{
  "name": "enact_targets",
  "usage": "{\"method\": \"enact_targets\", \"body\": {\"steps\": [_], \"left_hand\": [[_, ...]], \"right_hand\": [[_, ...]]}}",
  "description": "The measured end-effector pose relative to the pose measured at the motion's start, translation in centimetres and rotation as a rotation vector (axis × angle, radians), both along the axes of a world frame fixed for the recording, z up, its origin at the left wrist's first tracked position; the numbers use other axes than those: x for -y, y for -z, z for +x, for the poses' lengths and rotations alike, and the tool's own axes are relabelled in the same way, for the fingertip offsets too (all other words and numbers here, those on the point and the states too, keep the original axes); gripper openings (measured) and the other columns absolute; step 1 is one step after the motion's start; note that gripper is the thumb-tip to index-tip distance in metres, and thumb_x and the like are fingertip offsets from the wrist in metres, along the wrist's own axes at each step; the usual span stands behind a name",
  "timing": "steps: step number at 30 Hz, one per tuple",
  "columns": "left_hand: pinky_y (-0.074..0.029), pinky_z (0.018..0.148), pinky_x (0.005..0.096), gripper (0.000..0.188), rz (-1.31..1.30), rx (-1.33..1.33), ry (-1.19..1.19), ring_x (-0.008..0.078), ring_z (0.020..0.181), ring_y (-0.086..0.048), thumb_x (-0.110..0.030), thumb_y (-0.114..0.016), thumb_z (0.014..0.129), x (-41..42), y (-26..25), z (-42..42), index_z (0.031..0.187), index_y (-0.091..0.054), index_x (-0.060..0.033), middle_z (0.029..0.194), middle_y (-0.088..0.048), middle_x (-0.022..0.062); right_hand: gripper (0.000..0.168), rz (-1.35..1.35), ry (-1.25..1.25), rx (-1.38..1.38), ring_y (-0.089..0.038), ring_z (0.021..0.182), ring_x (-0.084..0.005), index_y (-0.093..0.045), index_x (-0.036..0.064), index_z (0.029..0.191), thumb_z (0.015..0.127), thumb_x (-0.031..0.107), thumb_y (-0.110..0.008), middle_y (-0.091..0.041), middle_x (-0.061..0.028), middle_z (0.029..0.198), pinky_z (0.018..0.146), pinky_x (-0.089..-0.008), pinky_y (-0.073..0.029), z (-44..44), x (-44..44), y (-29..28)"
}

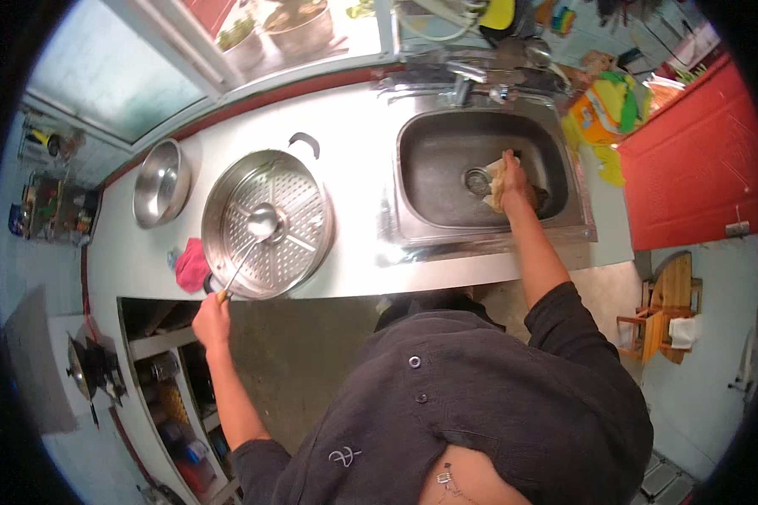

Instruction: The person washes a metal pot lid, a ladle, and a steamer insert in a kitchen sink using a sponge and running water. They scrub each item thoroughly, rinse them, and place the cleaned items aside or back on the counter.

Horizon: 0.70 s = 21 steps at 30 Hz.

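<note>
My left hand [211, 320] grips the wooden handle of a metal ladle [262, 220], whose bowl is over the middle of a perforated steamer pot [303, 252]. The round metal pot stands on the white counter left of the sink. Over the right part of the stainless steel sink [429, 170], my right hand [511, 180] holds a crumpled pale yellow cloth [496, 183], just right of the drain. Part of the cloth is hidden by the hand. The metal faucet [464, 82] is at the sink's back edge.
A steel bowl [161, 183] leans tilted at the counter's left, and a red cloth [192, 265] lies beside the pot. A yellow and green bag [606, 107] and a red cabinet [694, 158] are right of the sink. Shelves with things on them are below the counter at left.
</note>
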State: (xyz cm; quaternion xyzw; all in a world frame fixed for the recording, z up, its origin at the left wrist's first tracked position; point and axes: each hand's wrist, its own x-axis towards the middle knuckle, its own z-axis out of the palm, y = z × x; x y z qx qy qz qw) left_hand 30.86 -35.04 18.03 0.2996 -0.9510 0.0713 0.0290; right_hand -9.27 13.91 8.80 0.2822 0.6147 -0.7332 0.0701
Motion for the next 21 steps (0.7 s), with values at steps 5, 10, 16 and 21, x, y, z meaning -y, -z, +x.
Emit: {"method": "enact_targets", "body": {"steps": [5, 10, 16, 21], "left_hand": [[-0.045, 0.062, 0.0394, 0.021, 0.064, -0.152, 0.045, 0.0312, 0.076, -0.058, -0.027, -0.05, 0.088, -5.1, -4.2, -3.3, 0.097, -0.056, -0.0091, 0.089, -0.06, 0.0116], [-0.048, 0.064, 0.0322, 0.022, 0.61, -0.179, 0.118, 0.0215, 0.075, -0.061, -0.021, -0.049, 0.091, -10.5, -3.4, -8.2, 0.102, -0.054, -0.0034, 0.089, -0.059, 0.0089], [-0.053, 0.061, 0.03, 0.024, 1.627, -0.005, -0.172, 0.0181, 0.07, -0.061, -0.017, -0.054, 0.089, -27.1, -3.9, -18.1, 0.102, -0.044, 0.0017, 0.085, -0.054, 0.0099], [-0.051, 0.057, 0.0279, 0.02, 1.96, -0.079, -0.183, 0.0156, 0.062, -0.058, -0.006, -0.059, 0.082, -32.8, 0.9, -21.0, 0.096, -0.045, -0.0014, 0.077, -0.053, 0.0065]], "right_hand": [[0.049, -0.19, 0.072, -0.004, -0.054, 0.081, -0.02, -0.055, 0.005, 0.109, 0.083, 0.047, -0.055, -0.057, -0.0085, 0.096, 0.072, -0.0328, -0.045, -2.8, -5.7, 2.7], [0.051, -0.173, 0.079, 0.05, -0.056, 0.082, -0.0225, -0.054, 0.002, 0.109, 0.078, 0.041, -0.063, -0.057, -0.0103, 0.099, 0.068, -0.0364, -0.046, -6.5, -11.2, 7.0], [0.039, -0.084, -0.03, 0.023, -0.059, 0.07, -0.0208, -0.058, 0.001, 0.097, 0.077, 0.034, -0.067, -0.06, -0.0084, 0.086, 0.059, -0.0338, -0.047, -9.8, -14.5, 6.1], [0.036, 0.648, -0.493, -0.231, -0.062, 0.079, -0.0266, -0.057, 0.001, 0.103, 0.079, 0.028, -0.059, -0.063, -0.0116, 0.089, 0.071, -0.0394, -0.047, -11.6, -16.4, 5.6]]}}
